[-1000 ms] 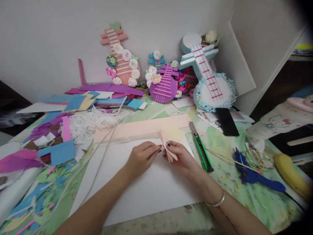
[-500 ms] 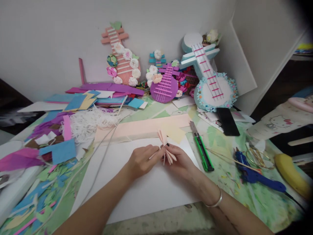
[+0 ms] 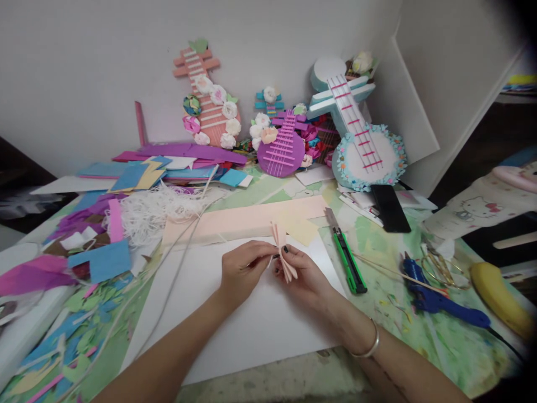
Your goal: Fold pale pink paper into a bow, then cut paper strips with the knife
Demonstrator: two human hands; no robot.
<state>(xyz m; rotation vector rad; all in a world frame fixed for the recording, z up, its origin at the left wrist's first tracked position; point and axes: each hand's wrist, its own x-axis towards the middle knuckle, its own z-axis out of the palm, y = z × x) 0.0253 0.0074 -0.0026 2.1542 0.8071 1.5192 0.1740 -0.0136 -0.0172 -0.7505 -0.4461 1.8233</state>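
Over a white sheet [image 3: 251, 330] in front of me, both hands pinch a small pleated pink paper bow [image 3: 283, 251]. My right hand [image 3: 304, 274] grips the bow's middle with thumb and fingers, dark nails showing. My left hand [image 3: 241, 271] is closed beside it, fingertips pinched at the bow's centre, where a thin white thread seems to run. A long pale pink paper strip [image 3: 247, 219] lies just beyond the hands.
A green utility knife [image 3: 346, 254] lies right of the hands, a blue glue gun [image 3: 436, 299] and scissors [image 3: 440, 268] further right. Paper scraps and white shreds [image 3: 155, 210] cover the left. Foam guitar crafts [image 3: 361, 134] lean on the wall; a black phone [image 3: 390, 208] lies nearby.
The hands stayed in place over the white sheet. The left fingers shifted around the bow's middle and the bow turned slightly between the fingertips.
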